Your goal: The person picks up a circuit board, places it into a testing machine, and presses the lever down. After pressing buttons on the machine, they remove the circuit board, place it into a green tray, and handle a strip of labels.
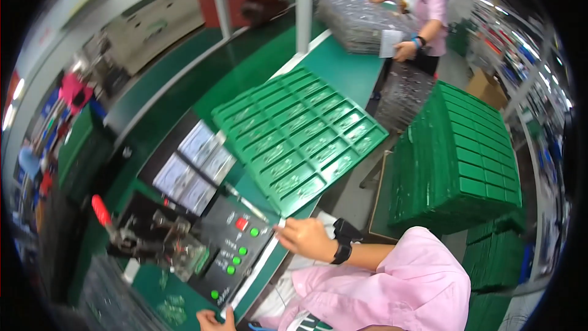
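Note:
My right hand is at the bench's near edge with its fingers curled together. A small white bit shows at its fingertips; whether it is held or worn I cannot make out. My left hand is at the bottom edge, partly cut off, thumb and finger apart with nothing seen between them. Between the hands sits a black control box with a red button and several green ones. Left of it stands a toggle clamp fixture with a red handle. Beyond my right hand lies a green compartment tray of small clear parts.
Small clear parts lie on the green bench beside the fixture. White printed cards are behind the control box. A tall stack of green trays stands at right. Farther back, a person in pink holds a stack of clear trays.

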The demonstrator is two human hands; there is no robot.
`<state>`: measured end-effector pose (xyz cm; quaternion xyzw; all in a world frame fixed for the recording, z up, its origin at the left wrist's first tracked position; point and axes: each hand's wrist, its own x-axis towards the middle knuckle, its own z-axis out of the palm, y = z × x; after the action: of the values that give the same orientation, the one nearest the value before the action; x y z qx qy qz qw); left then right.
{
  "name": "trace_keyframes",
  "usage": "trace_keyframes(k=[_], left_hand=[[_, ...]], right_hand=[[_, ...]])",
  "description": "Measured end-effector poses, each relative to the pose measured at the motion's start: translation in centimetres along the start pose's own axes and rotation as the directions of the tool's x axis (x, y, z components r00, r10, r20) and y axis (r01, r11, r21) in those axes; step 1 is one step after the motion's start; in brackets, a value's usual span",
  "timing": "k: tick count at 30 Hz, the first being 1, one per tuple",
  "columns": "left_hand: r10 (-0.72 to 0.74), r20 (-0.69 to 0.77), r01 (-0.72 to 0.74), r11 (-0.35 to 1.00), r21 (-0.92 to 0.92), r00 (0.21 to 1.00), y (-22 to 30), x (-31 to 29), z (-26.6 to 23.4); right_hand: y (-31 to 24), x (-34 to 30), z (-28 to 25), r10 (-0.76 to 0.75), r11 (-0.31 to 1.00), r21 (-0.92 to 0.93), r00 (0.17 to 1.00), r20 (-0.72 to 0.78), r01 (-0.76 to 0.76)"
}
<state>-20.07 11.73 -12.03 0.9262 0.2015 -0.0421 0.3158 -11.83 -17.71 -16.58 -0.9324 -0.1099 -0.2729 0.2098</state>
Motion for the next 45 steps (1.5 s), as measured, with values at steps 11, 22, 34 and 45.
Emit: trace_keyframes(k=[11, 22, 34, 45], left_hand=[[0.745, -0.394, -0.706, 0.654, 0.273, 0.538, -2.2, -0.3, 6.5], [0.799, -0.316, -0.654, 0.601, 0.460, 0.511, -2.6, -1.4, 6.6], [0.662, -0.320, -0.483, 0.729, 0.485, 0.678, -3.0, -2.3, 5.3], [0.673, -0.178, -0.300, 0.530, 0.793, 0.718, -1.4, -3.3, 3.7]], right_hand=[[-0.4, -0.8, -0.1, 0.009, 0.995, 0.099, 0.996, -0.085, 0.000], [-0.5, -1.2, -0.9, -0.064, 0.996, -0.062, 0.998, 0.003, 0.064], [0.6, -2.3, 0.2, -0.123, 0.992, -0.013, 0.991, -0.059, 0.122], [0.1, -2.0, -0.5, -0.055, 0.998, 0.020, 0.997, -0.046, 0.056]])
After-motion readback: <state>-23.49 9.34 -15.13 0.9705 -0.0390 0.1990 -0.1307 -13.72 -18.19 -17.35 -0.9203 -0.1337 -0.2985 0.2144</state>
